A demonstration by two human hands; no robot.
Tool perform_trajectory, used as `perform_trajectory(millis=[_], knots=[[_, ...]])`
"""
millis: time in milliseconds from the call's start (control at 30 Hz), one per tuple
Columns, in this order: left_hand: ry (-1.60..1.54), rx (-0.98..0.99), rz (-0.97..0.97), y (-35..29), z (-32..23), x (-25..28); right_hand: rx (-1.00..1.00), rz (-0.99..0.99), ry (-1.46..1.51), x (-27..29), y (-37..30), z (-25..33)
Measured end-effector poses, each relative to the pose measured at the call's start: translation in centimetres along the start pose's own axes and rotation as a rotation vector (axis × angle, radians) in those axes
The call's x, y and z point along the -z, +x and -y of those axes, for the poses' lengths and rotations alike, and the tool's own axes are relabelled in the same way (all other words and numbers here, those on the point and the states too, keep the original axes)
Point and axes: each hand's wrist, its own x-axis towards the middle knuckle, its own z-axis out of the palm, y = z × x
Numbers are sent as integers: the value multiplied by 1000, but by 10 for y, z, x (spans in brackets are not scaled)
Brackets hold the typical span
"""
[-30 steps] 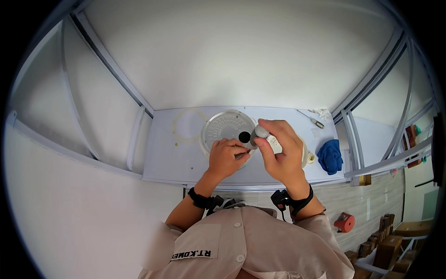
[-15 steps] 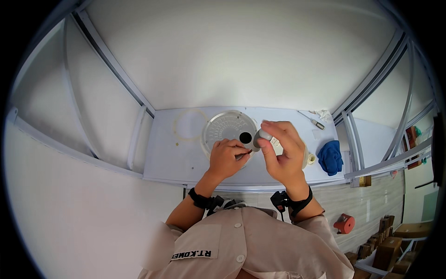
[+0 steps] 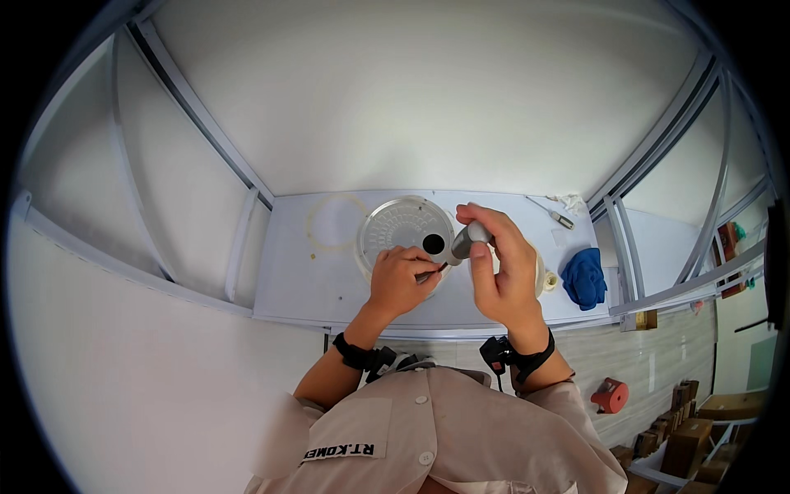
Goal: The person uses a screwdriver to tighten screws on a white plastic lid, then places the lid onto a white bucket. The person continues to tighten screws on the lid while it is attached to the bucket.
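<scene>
A round silvery metal plate [image 3: 381, 221], perforated and with a black disc [image 3: 433, 244] on it, lies on the white table. Over its right edge a grey-handled screwdriver [image 3: 467, 244] is tilted, handle up to the right. My right hand [image 3: 512, 284] grips this handle between thumb and fingers, the index finger reaching along its far side. At the dark shaft's lower end, my left hand [image 3: 397, 282] is closed in a pinch, resting over the plate's near part. Those fingers hide the screwdriver's tip and whatever it meets.
To the right lie a blue cloth [image 3: 584, 280], a small cream roll [image 3: 550, 281] and another screwdriver [image 3: 562, 220]. Part of a pale round piece [image 3: 540, 274] shows beside my right hand. A thin yellowish ring [image 3: 310, 224] lies left of the plate. White frame posts stand at both sides.
My right hand's fingers have shifted and straightened around the handle, which now leans further right and shows more of its grey side. The left hand has stayed in place.
</scene>
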Motion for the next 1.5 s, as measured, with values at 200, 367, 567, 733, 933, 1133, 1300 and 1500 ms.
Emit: perform_trajectory(millis=[200, 367, 567, 733, 933, 1133, 1300, 1500], knots=[[17, 5, 8, -1, 3, -1, 187, 178, -290, 11, 3, -1], [-14, -12, 6, 0, 3, -1, -1, 64, 15, 3, -3, -8], [18, 9, 21, 0, 1, 1, 203, 143, -210, 6, 5, -7], [18, 17, 21, 1, 1, -2, 123, 255, -127, 12, -2, -16], [31, 26, 26, 2, -1, 1, 169, 224, -59, 5, 3, -12], [84, -25, -83, 3, -1, -10, 152, 167, -173, 9, -7, -24], [98, -51, -95, 2, 1, -11, 127, 149, -22, 2, 2, -18], [92, -28, -84, 2, 2, -9, 254, 122, -154, -1, 3, -17]])
